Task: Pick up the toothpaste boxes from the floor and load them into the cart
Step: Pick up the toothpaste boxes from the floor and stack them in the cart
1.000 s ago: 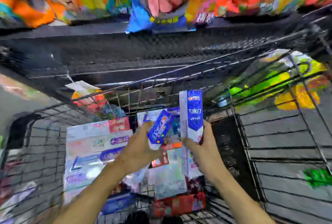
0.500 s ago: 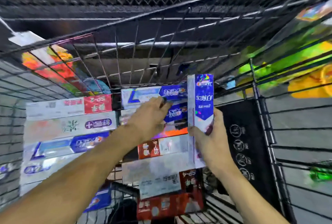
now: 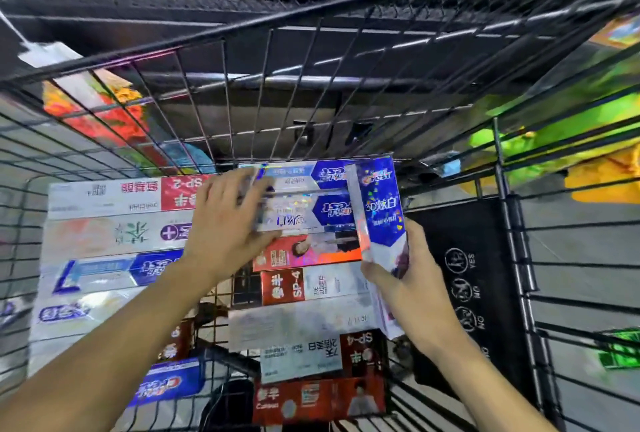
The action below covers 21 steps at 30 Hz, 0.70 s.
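Head view: inside the wire cart [image 3: 512, 258], toothpaste boxes [image 3: 114, 234] are laid flat in two columns across the floor of the basket. A blue toothpaste box [image 3: 379, 213] is held upright by the grip of the right hand [image 3: 412, 289], whose fingers are curled round its lower part, near the cart's right side. The left hand [image 3: 228, 223] is pressed with straight, spread fingers on a flat box [image 3: 311, 213] at the far edge, just left of the upright box.

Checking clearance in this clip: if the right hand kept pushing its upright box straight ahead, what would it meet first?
Probably the cart's front wire wall, just beyond the upright Crest box that the right hand grips; depth is hard to judge.
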Motion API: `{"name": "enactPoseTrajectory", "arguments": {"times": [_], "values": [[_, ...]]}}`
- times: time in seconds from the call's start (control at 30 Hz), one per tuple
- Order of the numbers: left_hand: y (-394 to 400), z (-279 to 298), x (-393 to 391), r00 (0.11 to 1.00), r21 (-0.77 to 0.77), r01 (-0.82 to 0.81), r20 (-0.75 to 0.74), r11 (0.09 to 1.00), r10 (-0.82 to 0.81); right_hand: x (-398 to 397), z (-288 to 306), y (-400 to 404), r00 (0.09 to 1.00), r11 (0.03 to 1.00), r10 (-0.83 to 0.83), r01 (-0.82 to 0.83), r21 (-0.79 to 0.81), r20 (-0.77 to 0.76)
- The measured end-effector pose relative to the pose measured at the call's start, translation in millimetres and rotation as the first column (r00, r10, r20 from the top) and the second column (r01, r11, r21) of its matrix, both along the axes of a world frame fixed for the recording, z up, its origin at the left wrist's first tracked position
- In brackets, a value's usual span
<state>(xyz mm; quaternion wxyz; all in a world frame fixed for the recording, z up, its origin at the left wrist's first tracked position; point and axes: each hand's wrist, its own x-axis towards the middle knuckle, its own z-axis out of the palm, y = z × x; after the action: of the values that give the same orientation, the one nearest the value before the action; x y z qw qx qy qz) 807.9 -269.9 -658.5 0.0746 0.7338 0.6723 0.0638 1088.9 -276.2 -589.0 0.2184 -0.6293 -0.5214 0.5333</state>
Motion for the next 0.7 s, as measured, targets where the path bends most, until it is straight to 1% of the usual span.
{"name": "enactPoseTrajectory", "arguments": {"times": [0.13, 0.27, 0.37, 0.5, 0.57, 0.6, 0.7], "values": [[-5, -5, -7, 0.987, -0.071, -0.14, 0.068, 0.988, 0.145, -7, -4, -3, 0.996, 0.994, 0.072, -0.077, 0.082, 0.059], [-5, -9, 8, 0.957, -0.076, -0.236, 0.156, 0.969, 0.246, -12, -12, -2, 0.991, 0.992, 0.117, -0.12, 0.038, 0.06], [-10, -13, 12, 0.932, -0.063, -0.297, 0.2, 0.953, 0.303, -15, -13, 1, 0.969, 0.977, 0.208, -0.212, 0.017, 0.134], [-13, -14, 11, 0.919, -0.081, -0.317, 0.22, 0.945, 0.327, -24, -14, 2, 0.929, 0.946, 0.303, -0.321, 0.054, 0.212], [-15, -14, 3, 0.92, -0.095, -0.274, 0.265, 0.957, 0.29, -30, -21, 2, 0.881, 0.898, 0.395, -0.43, 0.093, 0.259], [-17, -13, -4, 0.925, -0.108, -0.237, 0.279, 0.965, 0.258, -32, -25, 2, 0.837, 0.856, 0.441, -0.501, 0.129, 0.322], [-29, -6, -28, 0.944, -0.169, -0.169, 0.257, 0.971, 0.209, -40, -37, 9, 0.671, 0.681, 0.503, -0.696, 0.229, 0.544]]}}
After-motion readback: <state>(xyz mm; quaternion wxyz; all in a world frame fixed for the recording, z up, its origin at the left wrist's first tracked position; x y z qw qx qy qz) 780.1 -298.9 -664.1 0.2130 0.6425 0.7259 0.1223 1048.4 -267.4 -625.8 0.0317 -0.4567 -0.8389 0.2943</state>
